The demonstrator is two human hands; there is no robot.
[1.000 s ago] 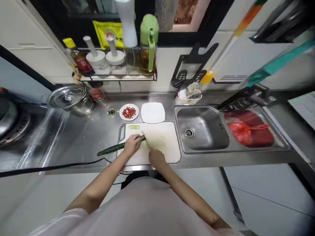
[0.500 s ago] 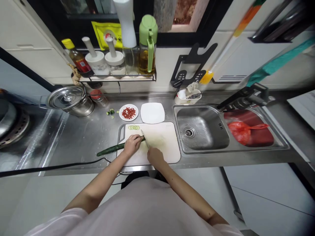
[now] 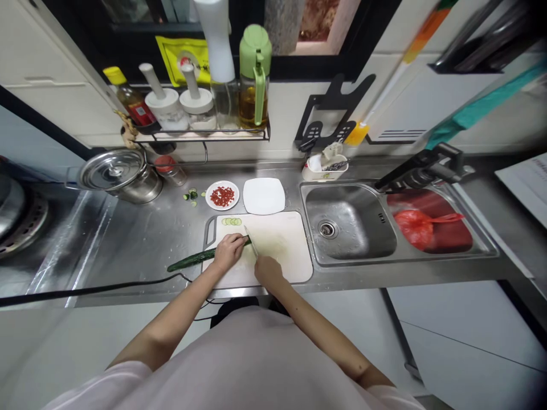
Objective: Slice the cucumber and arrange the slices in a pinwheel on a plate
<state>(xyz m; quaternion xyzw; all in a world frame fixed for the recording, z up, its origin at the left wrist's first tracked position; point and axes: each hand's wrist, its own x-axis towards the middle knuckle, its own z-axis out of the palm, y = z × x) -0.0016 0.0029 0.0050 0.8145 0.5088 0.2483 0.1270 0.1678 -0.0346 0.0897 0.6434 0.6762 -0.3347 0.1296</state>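
A long green cucumber (image 3: 190,261) lies across the left edge of the white cutting board (image 3: 282,242). My left hand (image 3: 228,251) is closed over its right end, pinning it to the board. My right hand (image 3: 268,270) grips the handle of a knife (image 3: 251,241), whose blade stands on the cucumber's cut end just right of my left fingers. Several thin cucumber slices (image 3: 231,221) lie at the board's far left corner.
Behind the board sit a plate of red pieces (image 3: 222,195) and a white square plate (image 3: 264,195). A lidded steel pot (image 3: 117,174) is far left, a sink (image 3: 348,228) to the right with a red bag (image 3: 416,226). A black cable (image 3: 94,290) runs along the counter front.
The knife blade and my right hand have shifted slightly left along the cucumber. My left hand stays on the cucumber.
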